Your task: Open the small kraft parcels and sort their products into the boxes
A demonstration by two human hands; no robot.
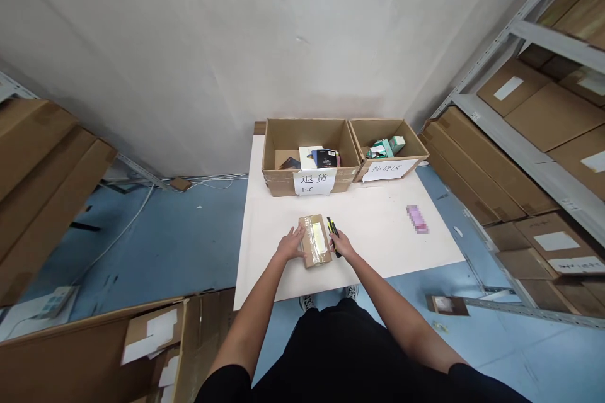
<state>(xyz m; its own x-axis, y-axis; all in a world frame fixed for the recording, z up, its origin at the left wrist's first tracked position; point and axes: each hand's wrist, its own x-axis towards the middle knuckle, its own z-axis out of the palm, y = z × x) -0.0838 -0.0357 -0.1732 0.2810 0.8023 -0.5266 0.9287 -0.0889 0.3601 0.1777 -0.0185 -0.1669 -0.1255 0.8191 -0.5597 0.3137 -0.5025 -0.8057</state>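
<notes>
Steadying, left hand (292, 244): fingers spread, thumb out, against the left side of the taped parcel (310, 243); not wrapped round it, likely just there to stop it sliding.
Cutter side, right hand (341, 244): clasped round the black-and-yellow utility knife (333, 232), just beside the parcel's right side. Blade in or out: can't tell.
Parcel: flat on the bench (373, 233), near front edge, left of middle, pale label (318, 238) up. Probably there for easy reach with both hands.
Big box (280, 184): by back left corner, books (326, 158) inside; paper sign (314, 182) faces the person, presumably for reading at a glance.
Small box (378, 129): back edge, right of big box; green-and-white cartons (386, 148) inside.
Pink item (416, 219): near right edge, well apart from hands; pixelated, can't identify.
</notes>
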